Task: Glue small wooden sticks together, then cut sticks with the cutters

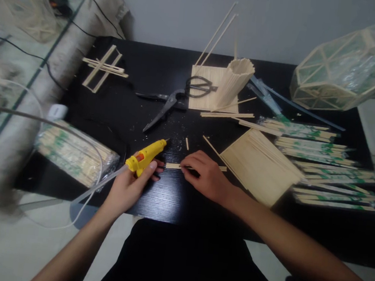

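Note:
My left hand (136, 184) is closed around a yellow hot glue gun (146, 155), its nozzle pointing up and to the right. A clear glue stick (113, 176) trails from the back of the gun. My right hand (204, 173) has its fingers bent over a few short wooden sticks (172, 165) lying side by side on the black table, pinching them near the middle. The sticks' left ends come close to my left fingertips. A small loose piece of stick (187, 143) lies just beyond them.
Dark scissors (167, 107) lie behind. A stick cup (233, 83) stands on a square stick mat (198, 88); another stick panel (265, 166) lies right. Wrapped chopsticks (334, 176) fill the right side, a chopstick pack (72, 151) the left. A white cord (91, 197) crosses the left edge.

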The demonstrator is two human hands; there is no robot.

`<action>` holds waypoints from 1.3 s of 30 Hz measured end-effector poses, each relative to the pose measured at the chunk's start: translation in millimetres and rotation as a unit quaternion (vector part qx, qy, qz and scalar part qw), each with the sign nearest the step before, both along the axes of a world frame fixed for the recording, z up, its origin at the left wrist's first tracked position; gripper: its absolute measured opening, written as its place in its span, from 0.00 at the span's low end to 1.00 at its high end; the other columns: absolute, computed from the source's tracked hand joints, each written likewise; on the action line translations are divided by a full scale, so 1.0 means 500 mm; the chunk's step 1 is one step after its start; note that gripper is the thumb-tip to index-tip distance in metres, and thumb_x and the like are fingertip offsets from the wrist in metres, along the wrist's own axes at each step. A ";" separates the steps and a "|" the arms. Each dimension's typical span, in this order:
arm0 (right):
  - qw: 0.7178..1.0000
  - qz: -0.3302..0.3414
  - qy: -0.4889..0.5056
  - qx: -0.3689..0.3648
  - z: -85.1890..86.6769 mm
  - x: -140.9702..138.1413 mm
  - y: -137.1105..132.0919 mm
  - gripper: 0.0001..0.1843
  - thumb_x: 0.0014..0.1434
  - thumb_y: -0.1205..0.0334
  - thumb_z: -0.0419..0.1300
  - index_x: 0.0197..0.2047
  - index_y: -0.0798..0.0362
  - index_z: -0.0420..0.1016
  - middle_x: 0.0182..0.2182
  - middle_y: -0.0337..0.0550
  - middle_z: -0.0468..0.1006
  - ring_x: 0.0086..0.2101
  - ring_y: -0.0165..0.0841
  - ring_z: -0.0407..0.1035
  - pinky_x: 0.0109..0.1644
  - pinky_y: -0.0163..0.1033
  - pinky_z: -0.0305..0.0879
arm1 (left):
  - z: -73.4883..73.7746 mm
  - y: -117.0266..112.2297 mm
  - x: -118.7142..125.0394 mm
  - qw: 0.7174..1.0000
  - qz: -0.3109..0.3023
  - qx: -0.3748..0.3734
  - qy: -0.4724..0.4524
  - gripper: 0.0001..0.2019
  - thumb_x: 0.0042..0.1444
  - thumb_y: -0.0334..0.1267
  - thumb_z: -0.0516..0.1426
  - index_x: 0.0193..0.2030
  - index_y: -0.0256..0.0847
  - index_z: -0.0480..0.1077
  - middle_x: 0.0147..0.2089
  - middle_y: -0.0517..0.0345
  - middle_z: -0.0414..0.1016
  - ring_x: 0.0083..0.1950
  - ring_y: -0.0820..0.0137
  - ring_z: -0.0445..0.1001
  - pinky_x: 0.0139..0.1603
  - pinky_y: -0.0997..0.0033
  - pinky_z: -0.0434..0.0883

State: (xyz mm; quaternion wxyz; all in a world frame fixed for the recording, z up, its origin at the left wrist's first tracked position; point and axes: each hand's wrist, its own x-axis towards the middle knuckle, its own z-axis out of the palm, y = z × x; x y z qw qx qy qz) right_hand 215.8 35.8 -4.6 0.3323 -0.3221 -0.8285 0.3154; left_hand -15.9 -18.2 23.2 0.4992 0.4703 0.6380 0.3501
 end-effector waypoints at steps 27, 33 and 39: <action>0.999 -0.024 -0.008 -0.046 -0.001 -0.002 -0.002 0.07 0.66 0.72 0.58 0.43 0.50 0.68 0.39 0.43 0.77 0.40 0.34 0.72 0.44 0.40 0.71 | 0.040 0.032 -0.079 0.915 -0.270 0.134 0.268 0.12 0.67 0.47 0.56 0.40 0.46 0.78 0.38 0.57 0.80 0.36 0.66 0.79 0.38 0.70 0.73; 0.999 -0.019 0.001 -0.039 -0.002 -0.001 -0.002 0.07 0.66 0.72 0.58 0.43 0.50 0.68 0.39 0.43 0.77 0.40 0.34 0.72 0.44 0.40 0.71 | 0.040 0.035 -0.077 0.914 -0.257 0.128 0.288 0.13 0.66 0.50 0.57 0.44 0.48 0.81 0.41 0.57 0.83 0.41 0.63 0.81 0.43 0.68 0.76; 0.999 -0.024 -0.004 -0.047 -0.002 -0.001 -0.002 0.07 0.65 0.72 0.58 0.43 0.50 0.68 0.39 0.43 0.77 0.40 0.35 0.72 0.44 0.41 0.71 | 0.038 0.037 -0.077 0.912 -0.253 0.119 0.301 0.15 0.66 0.53 0.57 0.41 0.48 0.80 0.43 0.56 0.84 0.40 0.61 0.82 0.42 0.66 0.76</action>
